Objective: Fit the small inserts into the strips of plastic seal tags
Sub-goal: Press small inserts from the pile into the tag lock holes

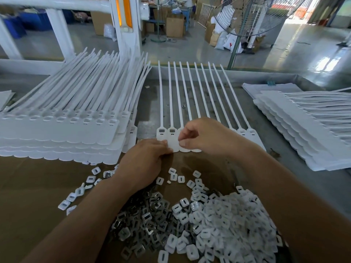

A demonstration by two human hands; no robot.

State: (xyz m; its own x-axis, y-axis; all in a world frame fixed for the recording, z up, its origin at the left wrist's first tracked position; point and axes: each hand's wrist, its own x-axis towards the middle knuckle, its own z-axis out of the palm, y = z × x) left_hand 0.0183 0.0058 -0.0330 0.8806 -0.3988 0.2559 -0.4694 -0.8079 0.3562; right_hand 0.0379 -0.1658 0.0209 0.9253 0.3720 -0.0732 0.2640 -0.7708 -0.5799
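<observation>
A: Hands?
B: The left hand point(144, 160) curls on the near edge of the strip point(171, 144) and grips it. The right hand point(205, 135) has thumb and forefinger pinched over the third head. Cannot tell whether it holds anything.
A: Strip where?
B: Flat on the surface point(247, 114), between two stacks point(66, 118). The inserts point(218, 221) are heaped nearer, beside dark clips point(148, 211).
A: Risks?
B: A tilted pinch probably seats a piece crooked. A slack left grip likely lets the strip slide. Forearms are over the heap, so a sweep could scatter inserts into the clips.
</observation>
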